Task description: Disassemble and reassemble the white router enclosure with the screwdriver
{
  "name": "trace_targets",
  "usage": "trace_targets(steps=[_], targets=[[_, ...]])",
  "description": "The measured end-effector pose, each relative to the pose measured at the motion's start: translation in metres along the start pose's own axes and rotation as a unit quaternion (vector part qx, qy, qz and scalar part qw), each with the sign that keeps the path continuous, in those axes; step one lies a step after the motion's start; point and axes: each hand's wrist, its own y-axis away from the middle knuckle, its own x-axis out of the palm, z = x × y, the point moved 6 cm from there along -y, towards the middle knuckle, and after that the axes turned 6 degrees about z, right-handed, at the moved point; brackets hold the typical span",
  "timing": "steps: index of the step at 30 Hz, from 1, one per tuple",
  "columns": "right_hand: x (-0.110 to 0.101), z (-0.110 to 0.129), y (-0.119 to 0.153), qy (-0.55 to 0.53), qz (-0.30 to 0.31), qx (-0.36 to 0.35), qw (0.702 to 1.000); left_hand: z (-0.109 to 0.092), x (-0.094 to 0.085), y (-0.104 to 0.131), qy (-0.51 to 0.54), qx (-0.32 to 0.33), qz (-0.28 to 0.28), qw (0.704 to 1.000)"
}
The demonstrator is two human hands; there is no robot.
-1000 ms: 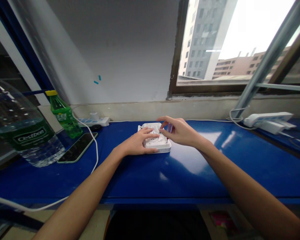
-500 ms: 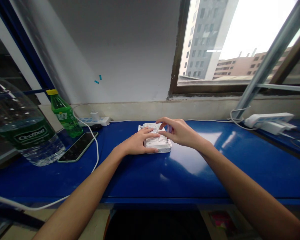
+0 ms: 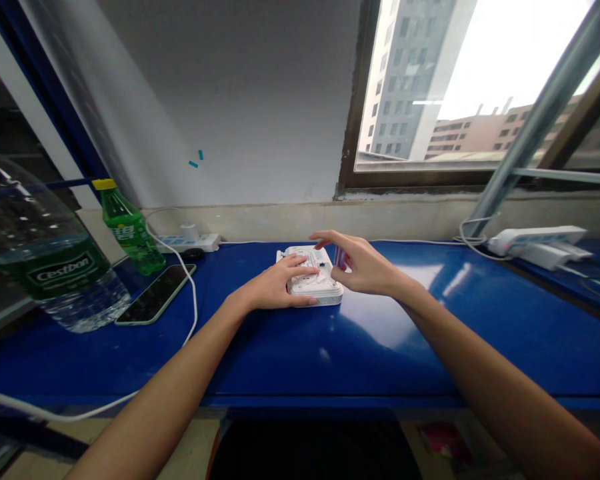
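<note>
A white boxy device point(image 3: 316, 288) with a ribbed, vented top lies on the blue table. My left hand point(image 3: 275, 280) rests on its left side, fingers spread flat over the top and thumb along the front edge. On the device's upper face, between the hands, a small dark green spot point(image 3: 323, 265) shows. Just right of the device is my right hand point(image 3: 363, 263), its index finger stretched out above the back corner. A slim purplish see-through stick point(image 3: 339, 257) is held in its curled fingers; its lower end is hidden.
On the left stand a large water bottle point(image 3: 60, 273) and a green soda bottle point(image 3: 133, 230), beside a phone point(image 3: 157, 295) and a white cable point(image 3: 195, 300). Power strips lie at the back left point(image 3: 205, 243) and far right point(image 3: 540, 239). A metal post point(image 3: 525, 133) rises at the right.
My right hand has drawn slightly right, off the device's top, and its thumb has curled in. The dark green spot now shows. My left hand and the device have stayed put.
</note>
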Motion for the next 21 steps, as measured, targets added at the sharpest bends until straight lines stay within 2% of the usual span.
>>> trace_targets(steps=[8, 15, 21], targets=[[0.0003, -0.0013, 0.0000, -0.013, -0.006, 0.020, 1.000, -0.0013, -0.0007, 0.0001, -0.003, 0.003, 0.000, 1.000], [-0.0022, -0.0007, -0.0005, 0.030, -0.008, 0.002, 1.000, 0.0005, -0.0003, 0.0003, 0.002, 0.002, 0.001, 1.000], [-0.0013, -0.0015, 0.0000, 0.023, -0.009, -0.002, 1.000, -0.0006, -0.0004, 0.0002, 0.002, 0.002, 0.004, 1.000]])
